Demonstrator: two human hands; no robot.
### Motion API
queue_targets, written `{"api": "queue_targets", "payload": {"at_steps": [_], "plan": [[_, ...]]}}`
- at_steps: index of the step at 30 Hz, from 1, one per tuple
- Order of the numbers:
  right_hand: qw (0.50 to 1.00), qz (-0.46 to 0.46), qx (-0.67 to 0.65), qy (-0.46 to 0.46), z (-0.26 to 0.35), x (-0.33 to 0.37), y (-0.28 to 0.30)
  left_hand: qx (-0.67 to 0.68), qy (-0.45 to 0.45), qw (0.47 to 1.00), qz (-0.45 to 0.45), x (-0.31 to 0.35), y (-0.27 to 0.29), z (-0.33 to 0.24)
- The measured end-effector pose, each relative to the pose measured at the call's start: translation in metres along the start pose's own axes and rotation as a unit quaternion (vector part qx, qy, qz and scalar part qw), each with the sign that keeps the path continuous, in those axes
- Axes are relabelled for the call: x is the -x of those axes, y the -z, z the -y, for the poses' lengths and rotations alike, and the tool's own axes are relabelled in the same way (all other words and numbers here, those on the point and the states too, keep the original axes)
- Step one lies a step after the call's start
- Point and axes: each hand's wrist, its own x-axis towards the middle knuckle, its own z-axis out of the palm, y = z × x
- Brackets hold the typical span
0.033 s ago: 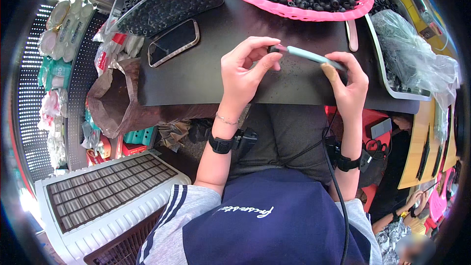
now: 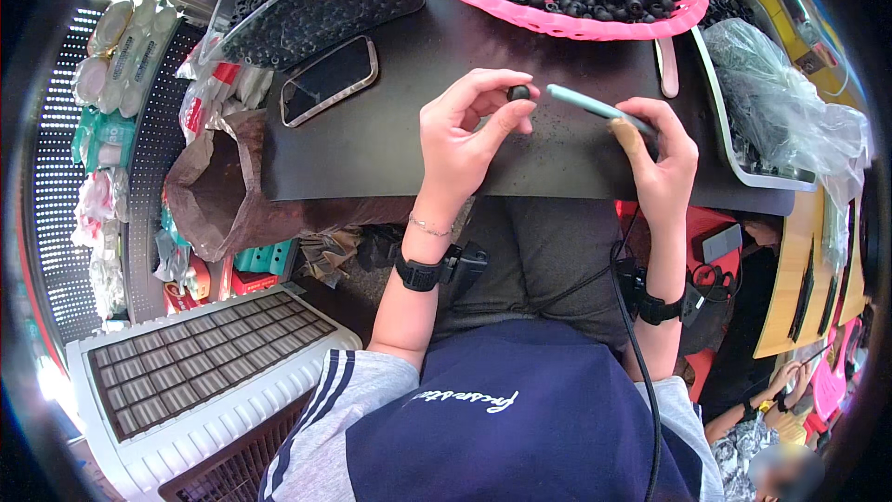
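Note:
Between the thumb and fingertips of my left hand (image 2: 465,130) is a small round black rubber-looking piece (image 2: 518,93). My right hand (image 2: 662,158) grips a slim pale blue-green pen-shaped tool (image 2: 587,103), a tan cover showing on its thumb. The tool's left end points at the black piece, with a narrow gap between them. Both hands hover over the dark tabletop (image 2: 372,153). Beyond them, a pink basket (image 2: 557,26) holds many similar black ring-shaped pieces.
At the back left stands a clear bin (image 2: 325,23) of black pieces, with a phone (image 2: 330,81) before it. A pale pink stick (image 2: 666,68) lies near a white tray (image 2: 741,167) bearing a plastic bag (image 2: 780,84). An open brown bag (image 2: 209,191) sits left of the table.
The tool's end has come away from the black piece, and the pinkish tip seen between them no longer shows. Both hands stay in nearly the same place.

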Motion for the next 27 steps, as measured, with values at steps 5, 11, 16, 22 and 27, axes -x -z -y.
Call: {"api": "queue_targets", "payload": {"at_steps": [5,11,16,22,27], "plan": [[0.997,0.042,0.020,-0.057,-0.0012,0.0015,0.0053,0.007,0.001,1.000,-0.002,0.0015,-0.0007,-0.0008],[0.996,0.027,0.085,-0.016,0.0042,0.0002,0.0017,-0.012,0.003,1.000,0.019,0.0013,0.0005,0.0017],[0.995,0.031,0.094,-0.023,0.0059,-0.0001,0.0015,-0.011,0.003,1.000,0.029,0.0018,0.0021,0.0023],[0.995,0.027,0.091,-0.011,0.0040,-0.0001,0.0017,-0.012,-0.002,0.999,0.035,0.0015,0.0012,0.0022],[0.997,0.024,0.055,-0.056,0.0027,0.0004,0.0034,-0.053,-0.030,0.998,0.018,-0.0002,0.0011,0.0044]]}}
